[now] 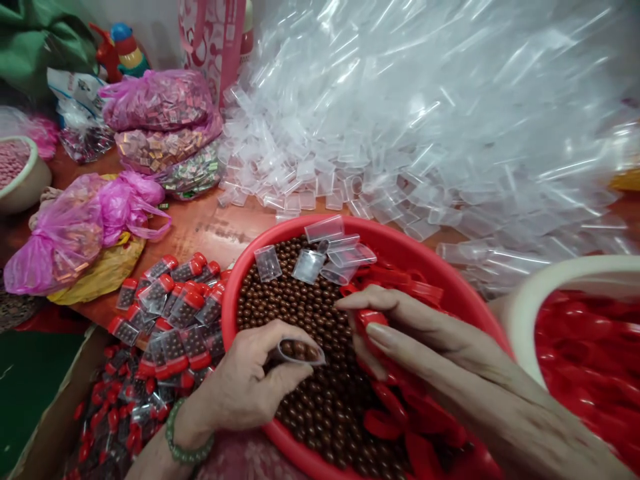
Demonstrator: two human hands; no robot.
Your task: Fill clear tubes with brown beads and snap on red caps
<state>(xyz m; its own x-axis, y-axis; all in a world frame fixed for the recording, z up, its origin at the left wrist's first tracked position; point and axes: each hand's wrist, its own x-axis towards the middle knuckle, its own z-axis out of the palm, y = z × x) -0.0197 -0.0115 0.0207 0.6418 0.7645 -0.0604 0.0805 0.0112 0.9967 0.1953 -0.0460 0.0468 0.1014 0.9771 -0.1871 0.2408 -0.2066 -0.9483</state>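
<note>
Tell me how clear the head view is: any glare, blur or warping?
Head view: the clear plastic container pile glares white and smears with motion blur at upper right; the red basin of brown beads and the left hand are fairly sharp; the right hand is softer; the edges bow from wide-angle distortion.

Right forearm (540, 427) cut off by bottom edge; red basin (400, 250) cropped below; clear tube pile (450, 100) blurred; cream bowl (20, 183) cut off at left edge.
</note>
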